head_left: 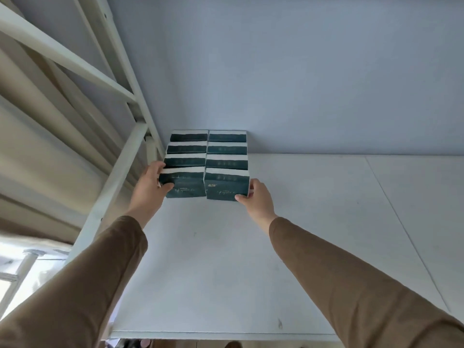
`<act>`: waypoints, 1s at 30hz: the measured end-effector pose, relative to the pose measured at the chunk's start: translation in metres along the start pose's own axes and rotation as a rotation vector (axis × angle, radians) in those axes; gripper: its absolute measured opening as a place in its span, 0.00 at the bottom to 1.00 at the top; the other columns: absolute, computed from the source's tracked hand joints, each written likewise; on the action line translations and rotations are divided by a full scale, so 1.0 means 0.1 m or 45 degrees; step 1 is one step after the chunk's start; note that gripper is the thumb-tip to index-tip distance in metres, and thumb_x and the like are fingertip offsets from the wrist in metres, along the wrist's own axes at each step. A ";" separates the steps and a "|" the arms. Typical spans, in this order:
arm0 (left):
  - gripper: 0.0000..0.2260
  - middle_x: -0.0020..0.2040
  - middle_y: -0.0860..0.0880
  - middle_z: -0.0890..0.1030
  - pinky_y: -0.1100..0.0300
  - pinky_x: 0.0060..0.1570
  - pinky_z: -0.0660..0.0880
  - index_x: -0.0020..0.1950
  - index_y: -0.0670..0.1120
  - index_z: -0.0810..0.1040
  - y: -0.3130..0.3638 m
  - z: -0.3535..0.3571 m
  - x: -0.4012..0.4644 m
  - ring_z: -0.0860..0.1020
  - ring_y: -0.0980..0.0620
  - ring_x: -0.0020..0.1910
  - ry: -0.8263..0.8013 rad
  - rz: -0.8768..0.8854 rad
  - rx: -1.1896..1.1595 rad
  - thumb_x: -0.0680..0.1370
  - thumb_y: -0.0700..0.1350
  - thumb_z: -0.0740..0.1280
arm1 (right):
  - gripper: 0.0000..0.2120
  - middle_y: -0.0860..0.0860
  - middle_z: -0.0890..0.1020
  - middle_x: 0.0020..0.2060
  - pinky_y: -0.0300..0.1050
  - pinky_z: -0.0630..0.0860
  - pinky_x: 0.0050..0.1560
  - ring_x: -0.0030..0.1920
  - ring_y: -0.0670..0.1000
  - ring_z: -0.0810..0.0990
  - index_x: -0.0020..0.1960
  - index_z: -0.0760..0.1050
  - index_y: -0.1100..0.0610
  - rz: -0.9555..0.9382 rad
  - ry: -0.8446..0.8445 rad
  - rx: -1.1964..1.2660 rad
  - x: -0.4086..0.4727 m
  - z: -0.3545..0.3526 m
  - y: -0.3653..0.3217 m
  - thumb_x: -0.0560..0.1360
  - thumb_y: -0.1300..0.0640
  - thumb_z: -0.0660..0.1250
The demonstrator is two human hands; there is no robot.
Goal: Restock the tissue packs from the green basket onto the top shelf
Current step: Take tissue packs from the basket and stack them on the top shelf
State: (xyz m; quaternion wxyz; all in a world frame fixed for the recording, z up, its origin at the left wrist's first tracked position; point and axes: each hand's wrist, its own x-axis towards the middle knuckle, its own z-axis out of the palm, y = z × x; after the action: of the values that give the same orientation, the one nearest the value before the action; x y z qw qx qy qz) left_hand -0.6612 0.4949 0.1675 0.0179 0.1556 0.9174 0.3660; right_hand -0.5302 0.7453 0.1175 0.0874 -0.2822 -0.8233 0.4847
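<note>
Several dark green tissue packs with white tops stand in two columns at the back left of the white top shelf [251, 259], against the wall. My left hand [150, 184] grips the nearest left pack [185, 184] by its left end. My right hand [256, 197] holds the nearest right pack [226, 184] at its lower right corner. Both front packs touch each other and the rows behind them [208, 149]. The green basket is out of view.
A white metal frame post [110, 187] and crossbars run along the shelf's left side. The blue-grey wall [301, 84] closes the back. The shelf's right half and front are bare white board. A window glows at the lower left.
</note>
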 end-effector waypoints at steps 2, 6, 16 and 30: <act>0.19 0.57 0.52 0.75 0.58 0.46 0.71 0.63 0.51 0.71 -0.01 0.02 0.01 0.75 0.52 0.48 0.020 0.000 0.011 0.76 0.41 0.72 | 0.16 0.53 0.79 0.50 0.43 0.78 0.46 0.46 0.52 0.80 0.53 0.72 0.55 0.012 0.055 0.020 0.00 0.08 -0.05 0.71 0.54 0.76; 0.21 0.61 0.48 0.73 0.56 0.52 0.74 0.63 0.49 0.71 0.00 0.05 -0.02 0.75 0.48 0.53 0.058 0.016 0.071 0.74 0.41 0.74 | 0.21 0.52 0.78 0.52 0.41 0.75 0.46 0.50 0.52 0.80 0.56 0.70 0.55 0.060 0.152 0.072 -0.02 0.15 -0.10 0.69 0.56 0.77; 0.22 0.64 0.47 0.72 0.50 0.64 0.68 0.68 0.47 0.71 0.76 0.45 -0.53 0.68 0.45 0.63 0.121 0.559 0.415 0.75 0.46 0.71 | 0.22 0.48 0.73 0.60 0.50 0.74 0.63 0.61 0.51 0.74 0.67 0.70 0.52 -0.015 0.217 -0.099 -0.61 -0.62 0.22 0.75 0.52 0.71; 0.16 0.59 0.53 0.78 0.55 0.57 0.74 0.65 0.50 0.75 3.01 2.61 -2.55 0.73 0.50 0.59 -0.636 1.129 0.122 0.78 0.49 0.68 | 0.15 0.45 0.78 0.56 0.50 0.71 0.59 0.57 0.49 0.72 0.63 0.73 0.49 0.155 0.671 -0.522 -2.83 -3.04 1.74 0.77 0.47 0.65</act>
State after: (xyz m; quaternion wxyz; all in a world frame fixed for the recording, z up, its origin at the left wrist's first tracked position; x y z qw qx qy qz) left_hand -0.2981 0.7983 0.1600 0.0723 0.6134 0.7465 0.2477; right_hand -0.1031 0.8818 0.1635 0.2095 -0.4580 -0.8344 0.2238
